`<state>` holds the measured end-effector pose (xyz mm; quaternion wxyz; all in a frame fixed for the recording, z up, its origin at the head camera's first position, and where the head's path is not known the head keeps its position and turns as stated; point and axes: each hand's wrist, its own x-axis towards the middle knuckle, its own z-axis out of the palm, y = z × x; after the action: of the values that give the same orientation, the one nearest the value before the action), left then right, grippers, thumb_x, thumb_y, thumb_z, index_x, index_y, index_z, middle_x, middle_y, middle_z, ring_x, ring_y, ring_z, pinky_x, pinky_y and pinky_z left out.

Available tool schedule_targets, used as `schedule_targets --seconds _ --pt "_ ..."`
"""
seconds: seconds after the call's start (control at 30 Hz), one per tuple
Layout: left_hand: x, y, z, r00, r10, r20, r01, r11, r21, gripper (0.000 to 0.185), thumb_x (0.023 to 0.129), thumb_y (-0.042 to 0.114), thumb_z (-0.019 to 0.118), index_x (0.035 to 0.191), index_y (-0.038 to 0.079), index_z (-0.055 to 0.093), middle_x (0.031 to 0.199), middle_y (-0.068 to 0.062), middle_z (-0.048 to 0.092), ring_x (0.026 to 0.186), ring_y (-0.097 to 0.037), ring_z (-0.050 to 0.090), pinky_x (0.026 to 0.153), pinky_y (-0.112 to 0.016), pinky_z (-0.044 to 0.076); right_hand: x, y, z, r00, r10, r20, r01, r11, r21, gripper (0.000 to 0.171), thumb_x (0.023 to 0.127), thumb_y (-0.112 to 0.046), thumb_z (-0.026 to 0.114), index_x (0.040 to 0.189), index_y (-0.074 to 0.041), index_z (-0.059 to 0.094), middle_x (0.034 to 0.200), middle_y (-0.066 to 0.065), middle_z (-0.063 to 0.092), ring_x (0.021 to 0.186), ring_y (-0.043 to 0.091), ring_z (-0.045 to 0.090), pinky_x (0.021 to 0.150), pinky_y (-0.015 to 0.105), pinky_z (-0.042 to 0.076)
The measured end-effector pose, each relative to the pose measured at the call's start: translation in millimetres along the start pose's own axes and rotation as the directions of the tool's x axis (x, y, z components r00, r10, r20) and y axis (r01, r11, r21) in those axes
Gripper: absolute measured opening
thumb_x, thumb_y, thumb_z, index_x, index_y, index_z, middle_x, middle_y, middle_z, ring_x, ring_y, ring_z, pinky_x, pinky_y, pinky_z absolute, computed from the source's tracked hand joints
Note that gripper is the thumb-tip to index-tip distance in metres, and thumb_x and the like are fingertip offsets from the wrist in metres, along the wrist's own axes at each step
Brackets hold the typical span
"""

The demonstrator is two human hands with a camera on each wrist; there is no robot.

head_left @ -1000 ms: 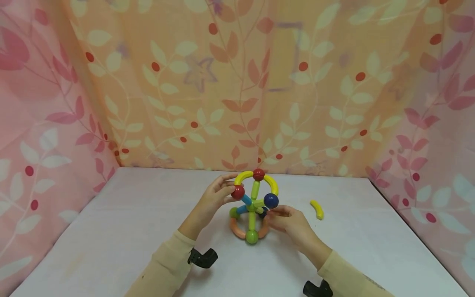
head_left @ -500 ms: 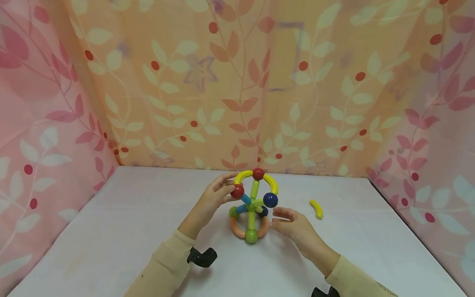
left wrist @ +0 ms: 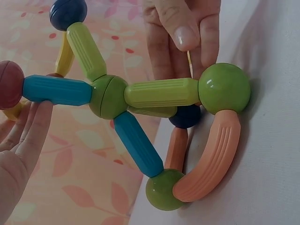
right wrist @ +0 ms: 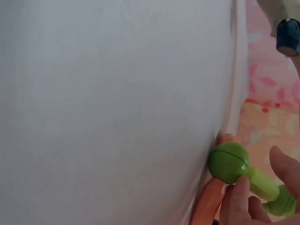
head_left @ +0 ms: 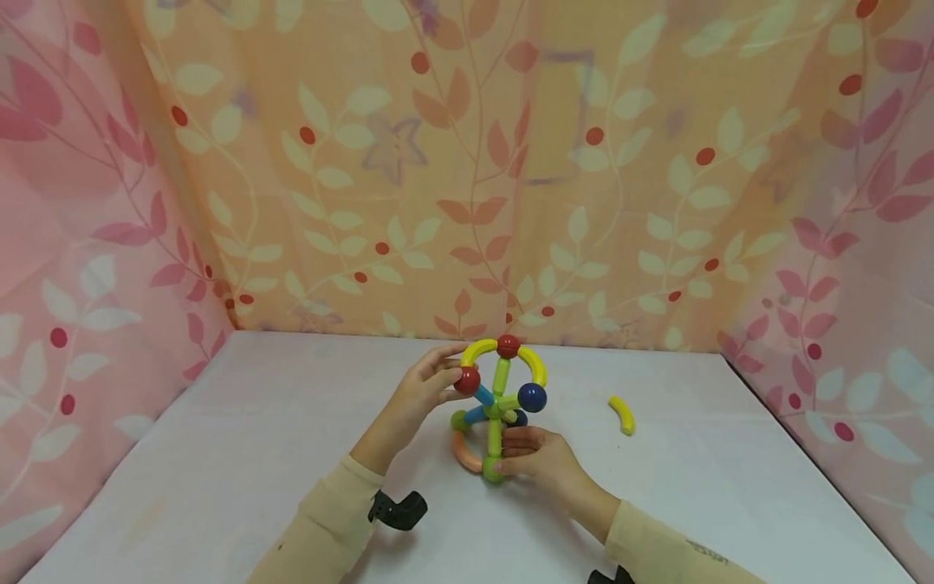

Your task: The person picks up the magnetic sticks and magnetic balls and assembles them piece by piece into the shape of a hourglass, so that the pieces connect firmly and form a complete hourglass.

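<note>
While the rod-and-ball toy (head_left: 496,405) stands near the counter (head_left: 219,454) centre, the left hand (head_left: 423,393) steadies it from 9 o'clock, fingers (left wrist: 28,126) lying fairly straight against the red ball (head_left: 467,380) and blue rod (left wrist: 56,90). Right hand (head_left: 536,458) comes in from approx. 4 o'clock, its fingers (left wrist: 185,33) pinching the green rod just by the green ball (left wrist: 224,88) at the base. Risk: the joints look like plain butt contacts, so a pull or twist at the bottom could pop the green ball off the orange curved piece (left wrist: 211,159), or tip the whole frame w/ its top yellow arches (head_left: 503,357). Left-hand hold looks light, prob. not enough against a hard tug. Loose yellow curved piece (head_left: 623,414) lies well apart at 3 o'clock.
</note>
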<state>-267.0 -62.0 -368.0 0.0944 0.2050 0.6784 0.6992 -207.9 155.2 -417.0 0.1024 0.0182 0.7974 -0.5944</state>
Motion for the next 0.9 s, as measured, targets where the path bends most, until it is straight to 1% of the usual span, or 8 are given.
schedule_targets --seconds 0.1,0.2,0.3,0.43,0.7,0.9 --pt "0.1 -0.3 0.5 1.0 -0.003 0.004 0.003 1.0 -0.006 0.049 0.102 0.022 0.051 0.148 0.009 0.041 0.132 -0.021 0.055 0.109 -0.014 0.064 0.102 -0.037 0.053 3 0 2 1.0 -0.006 -0.006 0.006 1.0 -0.023 0.059 0.075 -0.008 0.086 0.126 0.005 0.06 0.117 0.014 0.071 0.105 0.022 0.068 0.09 0.035 0.059" --pt "-0.2 0.1 0.5 1.0 0.001 0.005 -0.001 1.0 -0.014 0.049 0.102 0.021 0.051 0.148 0.008 0.04 0.132 -0.021 0.054 0.108 -0.014 0.063 0.101 -0.036 0.054 5 -1 3 1.0 -0.013 -0.005 0.013 0.996 -0.083 0.06 0.073 -0.008 0.086 0.126 0.005 0.06 0.113 0.011 0.072 0.103 0.021 0.068 0.09 0.036 0.059" --pt "-1.2 1.4 -0.1 1.0 0.007 0.012 -0.007 1.0 -0.019 0.05 0.101 0.02 0.052 0.148 0.008 0.039 0.13 -0.019 0.055 0.108 -0.012 0.063 0.101 -0.035 0.054 7 -1 4 0.999 -0.044 0.009 0.045 0.986 -0.16 0.059 0.073 -0.01 0.087 0.124 0.004 0.061 0.108 0.009 0.072 0.098 0.019 0.067 0.089 0.036 0.059" --pt "-2.1 2.2 -1.1 1.0 0.007 0.026 -0.007 1.0 -0.023 0.052 0.1 0.017 0.054 0.149 0.007 0.038 0.128 -0.017 0.056 0.107 -0.011 0.063 0.101 -0.034 0.054 9 -2 4 0.996 -0.087 0.03 0.092 0.97 -0.227 0.058 0.073 -0.01 0.087 0.122 0.005 0.061 0.104 0.008 0.072 0.093 0.017 0.066 0.086 0.035 0.059" --pt "0.5 2.4 -4.2 0.999 -0.004 0.039 0.004 1.0 -0.008 0.053 0.1 0.019 0.056 0.149 0.011 0.039 0.133 -0.02 0.055 0.109 -0.014 0.065 0.101 -0.034 0.054 12 -6 4 0.994 -0.103 0.034 0.108 0.95 -0.292 0.051 0.074 -0.009 0.086 0.118 0.004 0.063 0.098 0.007 0.07 0.089 0.015 0.064 0.083 0.034 0.06" --pt "-0.9 3.1 -3.9 0.999 -0.023 0.035 0.024 1.0 -0.017 0.052 0.099 0.016 0.058 0.148 0.011 0.04 0.135 -0.021 0.055 0.11 -0.016 0.065 0.1 -0.035 0.054 11 -5 2 0.994 -0.105 0.04 0.112 0.946 -0.303 0.051 0.074 -0.009 0.086 0.117 0.004 0.063 0.101 0.007 0.07 0.09 0.016 0.065 0.084 0.035 0.059"
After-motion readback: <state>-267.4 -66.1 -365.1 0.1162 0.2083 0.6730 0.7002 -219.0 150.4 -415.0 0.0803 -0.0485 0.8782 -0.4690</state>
